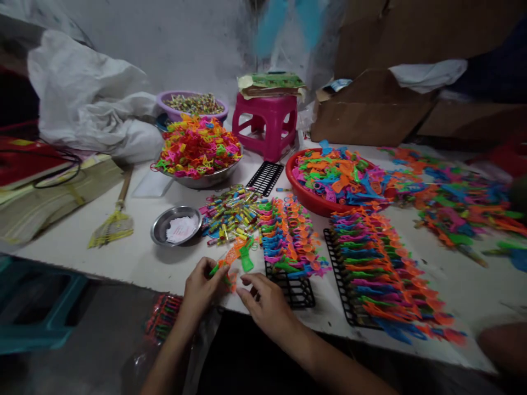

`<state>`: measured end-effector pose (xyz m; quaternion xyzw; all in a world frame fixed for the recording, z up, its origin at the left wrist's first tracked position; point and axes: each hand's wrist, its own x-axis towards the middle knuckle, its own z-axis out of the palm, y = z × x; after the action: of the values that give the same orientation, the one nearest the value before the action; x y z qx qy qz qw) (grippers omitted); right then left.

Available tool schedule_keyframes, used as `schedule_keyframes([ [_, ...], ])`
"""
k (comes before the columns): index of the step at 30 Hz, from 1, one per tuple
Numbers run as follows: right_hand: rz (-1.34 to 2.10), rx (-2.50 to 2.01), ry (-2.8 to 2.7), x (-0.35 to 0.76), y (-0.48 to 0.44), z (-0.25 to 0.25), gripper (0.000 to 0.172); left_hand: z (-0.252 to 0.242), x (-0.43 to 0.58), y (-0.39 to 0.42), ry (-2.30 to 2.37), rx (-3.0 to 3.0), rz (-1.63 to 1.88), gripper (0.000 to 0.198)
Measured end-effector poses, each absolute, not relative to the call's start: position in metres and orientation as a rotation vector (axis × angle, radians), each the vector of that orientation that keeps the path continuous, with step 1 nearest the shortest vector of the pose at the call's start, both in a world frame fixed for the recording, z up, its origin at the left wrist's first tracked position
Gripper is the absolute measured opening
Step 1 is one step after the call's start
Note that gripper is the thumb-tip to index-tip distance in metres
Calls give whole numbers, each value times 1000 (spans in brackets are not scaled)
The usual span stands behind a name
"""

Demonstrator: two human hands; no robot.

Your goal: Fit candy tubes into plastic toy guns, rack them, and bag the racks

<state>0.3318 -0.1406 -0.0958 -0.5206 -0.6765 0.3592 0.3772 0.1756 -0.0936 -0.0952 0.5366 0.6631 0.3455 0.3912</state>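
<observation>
Near the table's front edge, my left hand [201,282] is closed on small plastic toy pieces, with orange [234,252] and green [246,258] ones showing at its fingertips; which of them it actually grips is hard to tell. Just to the right, my right hand [263,299] has its fingers bent and apart, with nothing visible in them. Beyond both hands lies a heap of small labelled tubes [230,214]. A black rack [294,291] beside my right hand carries rows of bright plastic pieces [288,236].
Farther right stands a second filled black rack [337,280]. Behind are a red basin [300,200] and a metal bowl [201,181] of colourful plastic parts. A small steel dish [156,233] holds paper slips. A pink stool [272,126], yellow brush [111,227] and cardboard box [362,120] stand around.
</observation>
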Motion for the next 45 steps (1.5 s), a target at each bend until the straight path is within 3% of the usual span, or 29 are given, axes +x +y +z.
schedule_keyframes([
  [4,1211,-1176,-1319,317,-134,-102,46,-85,189,-113,1218,792,1039,38],
  [7,1000,-1159,-1287,321,-138,-97,20,-87,196,-116,1172,995,992,31],
  [9,840,-1167,-1345,330,-142,-89,10,-91,191,-101,1348,1416,938,39],
  [12,750,-1201,-1373,343,-148,-76,11,-96,173,-58,1612,1863,959,32],
  [17,764,-1258,-1412,352,-156,-65,14,-98,161,2,1382,2220,752,26],
  [24,714,-1256,-1385,364,-158,-61,13,-96,156,22,1263,2352,672,21],
  [31,820,-1245,-1386,370,-162,-60,12,-70,177,-45,1305,2058,937,24],
  [35,1106,-1240,-1594,391,-161,-54,37,-61,203,-114,785,1085,624,25],
  [40,1640,-1199,-1431,417,-158,-59,33,-65,215,-139,634,854,269,25],
  [42,1656,-1213,-1340,419,-159,-62,36,-63,219,-137,593,858,216,24],
  [45,1576,-1236,-1394,417,-162,-61,26,-56,226,-135,641,992,235,30],
])
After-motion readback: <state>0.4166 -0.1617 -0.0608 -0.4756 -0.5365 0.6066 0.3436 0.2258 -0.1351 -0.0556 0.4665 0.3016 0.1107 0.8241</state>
